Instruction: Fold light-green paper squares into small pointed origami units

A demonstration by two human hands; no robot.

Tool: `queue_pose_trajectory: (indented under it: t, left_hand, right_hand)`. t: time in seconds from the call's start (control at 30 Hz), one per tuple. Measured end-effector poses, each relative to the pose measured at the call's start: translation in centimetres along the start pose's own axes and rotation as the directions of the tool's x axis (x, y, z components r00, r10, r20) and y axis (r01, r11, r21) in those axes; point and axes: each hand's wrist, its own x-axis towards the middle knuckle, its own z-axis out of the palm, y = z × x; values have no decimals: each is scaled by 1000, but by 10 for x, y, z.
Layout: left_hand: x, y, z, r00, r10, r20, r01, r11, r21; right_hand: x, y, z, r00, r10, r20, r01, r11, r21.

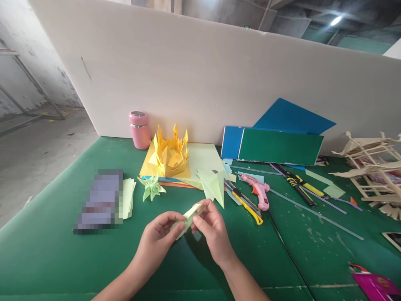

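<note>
Between my two hands, above the green table, is a small folded piece of pale green paper. My left hand pinches its lower left end between thumb and fingers. At the upper right end, my right hand is closed on the same paper, thumb on top. Part of the paper is hidden by my fingers. Just beyond my hands lie a spiky pale green paper flower and a pointed folded green paper. A yellow-orange paper crown stands farther back on stacked coloured sheets.
A pink glue gun and a yellow utility knife lie right of my hands. A blurred phone-like object and small green sheets lie left. A pink flask stands by the white board. Wooden stick models stand far right.
</note>
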Motion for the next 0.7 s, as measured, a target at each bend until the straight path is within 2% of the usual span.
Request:
queue_pose_trajectory:
  t: [0.1,0.3,0.57,0.7]
  left_hand:
    - [0,2,0,1000,5,23,-5,1000,14]
    - [0,6,3,997,-64,42,65,997,-32]
    - [1,7,-2,990,-122,77,121,993,15]
    - [1,5,-1,989,-136,66,138,990,-32]
  right_hand:
    - [0,1,1,1000,7,15,-7,999,-31]
    - [-1,-2,6,999,21,46,-17,997,-78]
    - [-3,4,8,999,-27,31,29,997,-70]
    - [-3,6,8,999,-38,36,44,985,-164]
